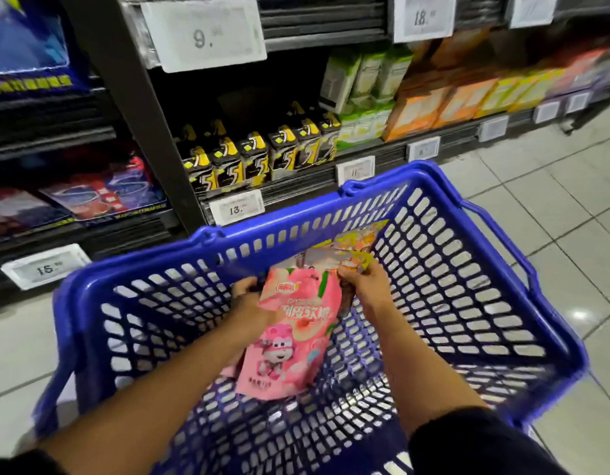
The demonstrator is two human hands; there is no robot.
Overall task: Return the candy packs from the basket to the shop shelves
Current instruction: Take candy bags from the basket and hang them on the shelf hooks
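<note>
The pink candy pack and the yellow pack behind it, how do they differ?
The pink candy pack lies nearer, fully visible, held at its top by the left hand; the yellow pack sits at the far wall, partly covered. The right hand grips a different pack. Both are in the blue basket.

a pink candy pack lies tilted inside the blue basket, orange-yellow packs behind it.
</note>
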